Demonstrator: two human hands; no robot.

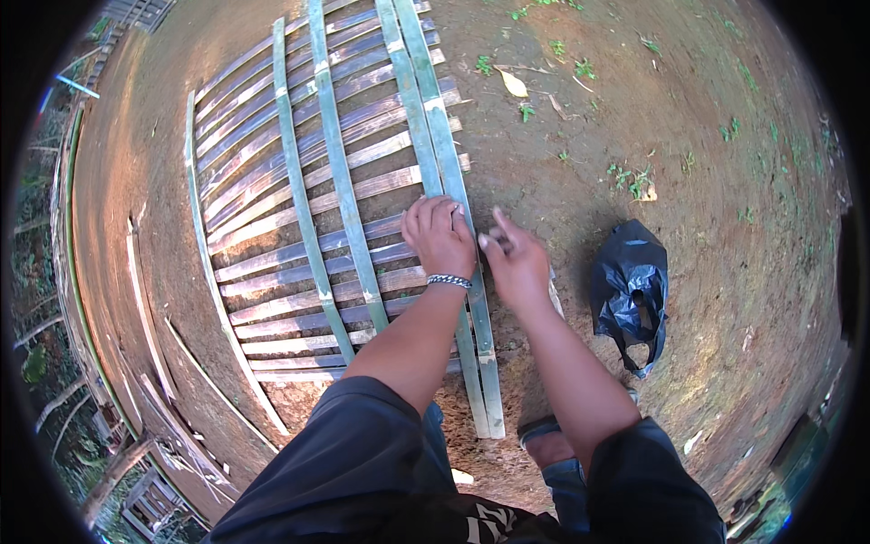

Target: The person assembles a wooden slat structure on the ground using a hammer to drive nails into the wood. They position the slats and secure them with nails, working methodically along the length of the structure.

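Observation:
A panel of split-bamboo slats lies on the ground, its crosspieces running under several long greenish strips. Two long bamboo strips lie close side by side along its right part. My left hand, a chain bracelet at the wrist, is closed over these strips with its fingers bent. Just right of them is my right hand, its fingers curled and the thumb toward the strips' edge. Whatever its fingers hold, if anything, is hidden. A pale narrow piece shows beside the right wrist; I cannot tell whether the hand holds it.
A black plastic bag sits on the bare soil to my right. Loose bamboo strips lie at the left. My foot is near the strips' lower end. Another slatted panel shows at the far left. A dry leaf lies beyond.

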